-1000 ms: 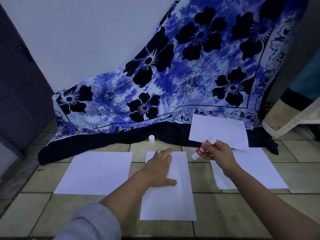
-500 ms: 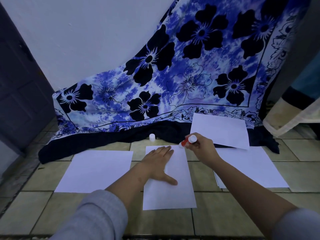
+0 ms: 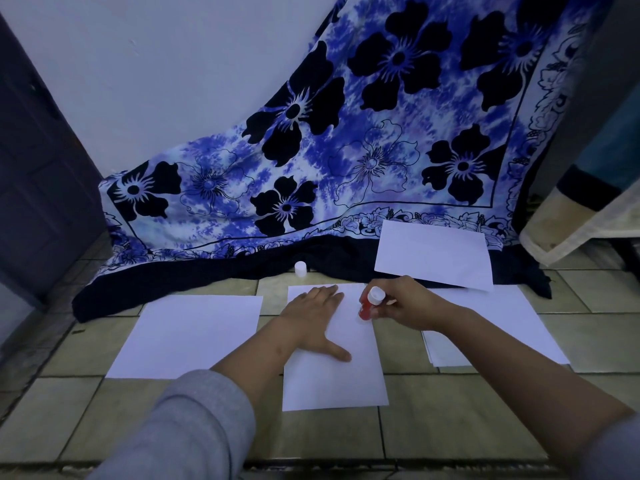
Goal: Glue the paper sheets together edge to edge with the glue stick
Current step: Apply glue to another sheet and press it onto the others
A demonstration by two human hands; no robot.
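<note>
A white paper sheet [image 3: 337, 379] lies upright on the tiled floor in the middle. My left hand [image 3: 313, 320] presses flat on its upper part, fingers spread. My right hand [image 3: 405, 301] grips a red glue stick [image 3: 369, 304], tip down on the sheet's right edge near the top, white base up. Another sheet [image 3: 188, 336] lies to the left. A stack of sheets [image 3: 509, 327] lies to the right, partly under my right arm. One more sheet [image 3: 434, 252] rests on the cloth behind. The glue stick's white cap [image 3: 300, 268] stands near the cloth's hem.
A blue flowered cloth [image 3: 363, 161] hangs down the wall and spills onto the floor behind the sheets. A dark door [image 3: 38, 174] stands at the left. A beige fabric-covered object [image 3: 581, 220] sits at the far right.
My right hand carried the glue stick left from over the right stack to the middle sheet and turned it tip down onto the sheet's right edge. My left hand stayed pressed on the sheet.
</note>
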